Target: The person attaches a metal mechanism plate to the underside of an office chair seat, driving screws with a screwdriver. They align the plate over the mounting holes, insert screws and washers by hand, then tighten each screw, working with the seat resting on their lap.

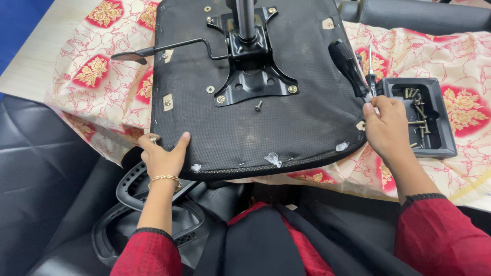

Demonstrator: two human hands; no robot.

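Floral cloth (409, 46), cream with red squares, covers a pale tabletop (36, 56); blue floor patch top left. Upturned chair seat (286, 128) lies on the cloth, black fabric underside facing up, near edge hanging over the table toward the person. Black metal plate (253, 76) sits near the seat's top centre, post (245, 18) rising from it, brass screws at its corners. Bent lever (169, 49) runs left from the plate to a flat paddle end. One loose screw (259, 106) lies on the fabric just below the plate. Bits of clear plastic stick along the seat's near edge.

Left hand (163, 156) grips the seat's near left corner, thumb up on the fabric, fingers curled under the edge; gold bracelet (164, 179) on the wrist. Right hand (386, 128) is at the seat's right edge, fingertips pressed together and pinching the shaft end of a screwdriver (350, 66); black handle lies angled up-left across the seat. A second thin metal tool stands just beside it, hard to tell what.

Black plastic tray (440, 148) sits on the cloth just right of the right hand, holding a pile of bolts (417, 110). Red sleeves with black trim, dark clothing in the lap. Black plastic chair parts (133, 204) lie below the left arm. Black armrest (424, 15) at top right.
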